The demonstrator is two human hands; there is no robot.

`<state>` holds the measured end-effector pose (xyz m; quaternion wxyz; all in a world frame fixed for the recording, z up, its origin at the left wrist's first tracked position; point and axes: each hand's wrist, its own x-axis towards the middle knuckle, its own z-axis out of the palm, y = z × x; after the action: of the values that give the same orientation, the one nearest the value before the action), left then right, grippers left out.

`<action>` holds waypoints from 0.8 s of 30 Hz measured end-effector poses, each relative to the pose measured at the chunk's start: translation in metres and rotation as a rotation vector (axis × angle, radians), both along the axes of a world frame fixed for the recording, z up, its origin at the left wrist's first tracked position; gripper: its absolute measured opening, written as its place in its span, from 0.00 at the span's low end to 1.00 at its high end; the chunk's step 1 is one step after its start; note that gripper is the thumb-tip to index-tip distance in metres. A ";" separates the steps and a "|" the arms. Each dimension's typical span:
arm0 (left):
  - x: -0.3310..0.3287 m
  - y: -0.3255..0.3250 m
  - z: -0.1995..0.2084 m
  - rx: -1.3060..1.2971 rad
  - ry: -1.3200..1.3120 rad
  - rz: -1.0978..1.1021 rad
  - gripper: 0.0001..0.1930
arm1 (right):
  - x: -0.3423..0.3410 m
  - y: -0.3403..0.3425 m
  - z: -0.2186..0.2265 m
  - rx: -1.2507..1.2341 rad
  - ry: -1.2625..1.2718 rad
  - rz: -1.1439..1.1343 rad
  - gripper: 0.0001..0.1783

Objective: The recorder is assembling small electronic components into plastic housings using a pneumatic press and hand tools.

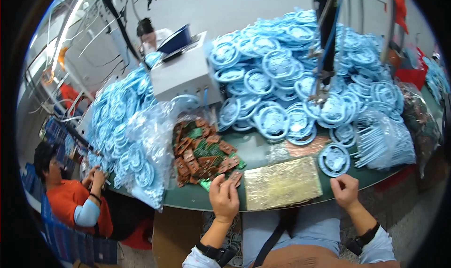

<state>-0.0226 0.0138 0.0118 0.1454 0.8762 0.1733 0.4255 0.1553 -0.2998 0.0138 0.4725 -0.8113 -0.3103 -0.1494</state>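
Observation:
My left hand (224,200) is at the front edge of the table with its fingers curled, right beside a small brown circuit board (236,177). Whatever those fingers may hold is hidden. That board lies at the edge of a heap of brown and green circuit boards (206,148). My right hand (345,191) is closed just below a round light-blue plastic part (334,160) lying flat; I cannot tell whether the two touch. Between my hands a flat rectangular pad wrapped in gold-coloured, shiny material (283,183) rests on the table.
Large heaps of light-blue ring parts (272,120) cover the back of the green table (185,200). A grey machine box (183,75) stands at back left, a metal press-like fixture (319,96) at back right. Bagged blue sticks (383,141) lie right. A co-worker in orange (77,200) sits left.

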 end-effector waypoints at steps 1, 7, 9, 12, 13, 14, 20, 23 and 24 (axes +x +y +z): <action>0.003 0.002 -0.001 0.012 -0.009 -0.015 0.06 | 0.002 0.000 0.001 -0.007 0.012 0.005 0.11; 0.004 0.000 0.002 -0.045 0.024 -0.099 0.05 | -0.003 -0.002 0.004 -0.027 -0.003 -0.034 0.12; 0.003 -0.002 0.002 -0.075 0.001 -0.098 0.05 | -0.003 -0.001 0.005 -0.036 -0.036 -0.051 0.11; 0.000 -0.002 0.003 -0.096 -0.009 -0.107 0.06 | -0.007 0.001 0.006 -0.070 -0.041 -0.066 0.12; -0.001 -0.001 0.000 -0.085 -0.016 -0.108 0.05 | -0.006 0.001 0.007 -0.079 -0.042 -0.067 0.12; -0.001 -0.002 0.000 -0.098 -0.014 -0.110 0.05 | -0.007 0.001 0.007 -0.093 -0.042 -0.070 0.12; 0.000 -0.004 0.005 -0.107 -0.029 -0.123 0.06 | -0.007 0.002 0.005 -0.152 -0.084 -0.080 0.12; 0.003 -0.004 0.003 -0.116 -0.047 -0.115 0.06 | -0.005 0.002 0.006 -0.170 -0.100 -0.069 0.12; 0.003 -0.004 0.003 -0.107 -0.048 -0.134 0.06 | -0.005 0.002 0.006 -0.171 -0.105 -0.062 0.12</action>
<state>-0.0200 0.0100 0.0152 0.2242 0.8664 0.1331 0.4260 0.1507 -0.2982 0.0194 0.3800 -0.8489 -0.3207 -0.1793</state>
